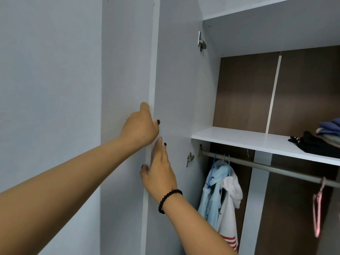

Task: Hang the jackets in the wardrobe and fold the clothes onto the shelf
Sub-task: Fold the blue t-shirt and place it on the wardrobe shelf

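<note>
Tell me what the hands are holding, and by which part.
Both the left hand and right hand grip the open wardrobe door by its free vertical edge.

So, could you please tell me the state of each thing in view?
Wardrobe door: open, edge gripped by both hands.
Left hand: gripping the door edge.
Right hand: gripping the door edge.
Jackets: hanging on the rail.
Clothes: piled on the shelf.
Pink hanger: empty.
</note>
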A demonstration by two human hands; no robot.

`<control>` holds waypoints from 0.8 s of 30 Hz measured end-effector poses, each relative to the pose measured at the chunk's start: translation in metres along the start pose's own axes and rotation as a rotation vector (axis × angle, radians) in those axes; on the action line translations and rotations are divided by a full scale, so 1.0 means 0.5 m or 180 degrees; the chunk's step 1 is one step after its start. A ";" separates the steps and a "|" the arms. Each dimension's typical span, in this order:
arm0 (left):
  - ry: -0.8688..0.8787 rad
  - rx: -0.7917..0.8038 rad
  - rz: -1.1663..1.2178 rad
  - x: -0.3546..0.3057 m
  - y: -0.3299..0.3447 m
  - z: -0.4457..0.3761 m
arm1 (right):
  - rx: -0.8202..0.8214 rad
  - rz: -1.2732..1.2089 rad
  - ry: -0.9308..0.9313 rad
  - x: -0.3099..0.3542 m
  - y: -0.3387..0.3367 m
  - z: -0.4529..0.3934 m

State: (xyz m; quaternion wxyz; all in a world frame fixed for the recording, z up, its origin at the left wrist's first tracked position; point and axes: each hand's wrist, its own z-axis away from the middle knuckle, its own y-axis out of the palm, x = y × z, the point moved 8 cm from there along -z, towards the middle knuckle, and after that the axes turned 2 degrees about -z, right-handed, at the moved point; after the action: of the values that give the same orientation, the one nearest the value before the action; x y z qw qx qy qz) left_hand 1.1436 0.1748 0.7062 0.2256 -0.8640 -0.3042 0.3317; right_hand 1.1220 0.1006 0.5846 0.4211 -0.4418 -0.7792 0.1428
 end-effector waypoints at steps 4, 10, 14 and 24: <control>-0.0054 -0.0018 -0.0074 -0.034 0.009 0.016 | -0.0022 0.0112 -0.0109 -0.017 -0.026 0.017; 0.0081 -0.0069 -0.0146 -0.114 0.036 0.043 | 0.0036 0.0011 -0.0146 -0.066 -0.097 0.049; 0.0283 0.0031 -0.0087 -0.165 0.054 0.053 | 0.0149 0.0028 -0.0128 -0.103 -0.152 0.072; 0.0459 0.0904 0.1132 -0.254 0.199 0.036 | 0.0233 -0.0423 0.0103 -0.206 -0.267 0.110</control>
State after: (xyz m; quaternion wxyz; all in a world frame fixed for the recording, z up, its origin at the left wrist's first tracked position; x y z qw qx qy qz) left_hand 1.0928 0.0214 0.6902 0.3040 -0.8850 -0.0806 0.3432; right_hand 1.0293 -0.0506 0.5759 0.4580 -0.3756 -0.7941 0.1358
